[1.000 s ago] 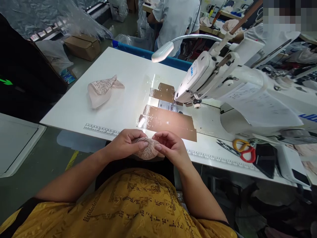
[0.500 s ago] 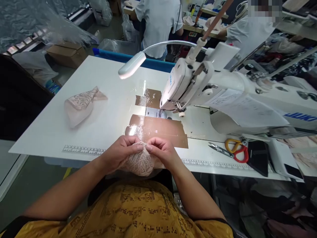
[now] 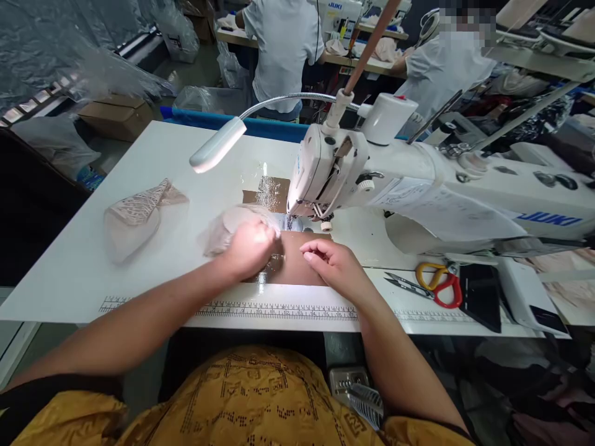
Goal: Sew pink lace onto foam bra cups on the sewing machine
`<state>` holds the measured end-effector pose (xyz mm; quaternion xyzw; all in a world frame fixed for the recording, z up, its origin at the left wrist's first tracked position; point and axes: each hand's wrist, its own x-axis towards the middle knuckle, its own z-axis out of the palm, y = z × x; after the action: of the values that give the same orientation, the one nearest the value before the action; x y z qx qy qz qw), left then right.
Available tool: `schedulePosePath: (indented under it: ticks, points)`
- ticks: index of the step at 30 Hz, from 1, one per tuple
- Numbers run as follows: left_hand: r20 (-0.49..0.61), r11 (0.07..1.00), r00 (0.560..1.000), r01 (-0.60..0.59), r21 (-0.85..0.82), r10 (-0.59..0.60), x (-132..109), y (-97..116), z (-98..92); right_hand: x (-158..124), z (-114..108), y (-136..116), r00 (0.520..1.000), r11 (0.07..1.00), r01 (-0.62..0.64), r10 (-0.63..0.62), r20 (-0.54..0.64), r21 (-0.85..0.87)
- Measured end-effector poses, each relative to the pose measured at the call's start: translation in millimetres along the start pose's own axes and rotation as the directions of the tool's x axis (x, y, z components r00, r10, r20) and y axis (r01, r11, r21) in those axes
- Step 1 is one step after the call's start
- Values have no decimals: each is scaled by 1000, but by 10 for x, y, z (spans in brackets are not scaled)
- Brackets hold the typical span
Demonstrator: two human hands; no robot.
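Note:
My left hand (image 3: 253,248) is closed around the edge of a pale, sheer fabric piece (image 3: 222,232), which is blurred by motion. It hangs off the left side of my fist, just in front and left of the needle area (image 3: 290,222) of a white JUKI sewing machine (image 3: 316,167). Over the brown taped sheet (image 3: 297,266) on the machine bed is my right hand (image 3: 337,263). Its fingers are curled in with the thumb near the index finger, and nothing shows between them. A second sheer piece with lace (image 3: 139,217) lies on the white table to the left.
A lamp (image 3: 218,145) on a bendy neck hangs over the table. Thread snips (image 3: 409,284) and red-and-yellow-handled scissors (image 3: 439,285) lie at the right beside a black pouch (image 3: 481,294). A printed ruler (image 3: 288,311) runs along the front edge. Two people in white shirts are beyond.
Both hands have moved forward from the table's front edge to near the needle. My right hand has let go of the lace fabric; my left carries it. The camera view has shifted slightly.

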<state>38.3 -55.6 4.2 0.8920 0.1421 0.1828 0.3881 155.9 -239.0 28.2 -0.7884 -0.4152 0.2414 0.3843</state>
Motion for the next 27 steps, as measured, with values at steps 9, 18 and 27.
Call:
schedulePosePath:
  ticks: [9,18,27]
  points:
    - [322,890,939,-246,385,121,-75,156,62,222,307,144,965,874,263,-231,128,-409]
    - [333,823,841,-513,241,427,161,-332,25,253,401,160,972,676,209,-220,76,-707]
    - [253,754,816,-578,312,520,320,-511,147,345,415,183,985,673,125,-170,12,-729]
